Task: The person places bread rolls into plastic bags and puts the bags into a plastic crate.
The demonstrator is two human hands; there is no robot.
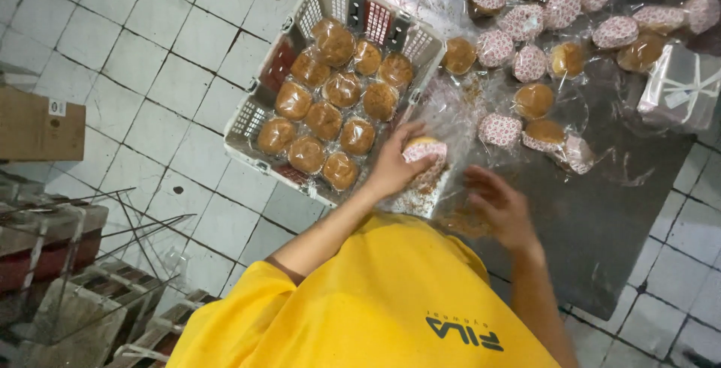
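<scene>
The left hand (392, 164) has its fingers clenched round a round brown cake in a white paper cup with red print (425, 150), which sits at the near left edge of a dark grey sheet (601, 218) spread on the white tiled floor (135, 75). A crinkled clear plastic wrapper (443, 116) lies around and just beyond the cake. The right hand (499, 206) hovers just to the right of it over the dark sheet, fingers released and loosely spread, holding nothing. Left of the cake, touching the sheet's edge, stands a white slatted plastic basket (315, 7) filled with round brown cakes sealed in clear wrap (330, 116), packed side by side. Farther off on the sheet lie many unwrapped cakes in the same red-printed paper cups (529, 64), some upright, some tipped on their sides. At the far right rests a stack of clear bags tied with white string (680, 86). A brown cardboard box (37, 128) sits at the far left.
</scene>
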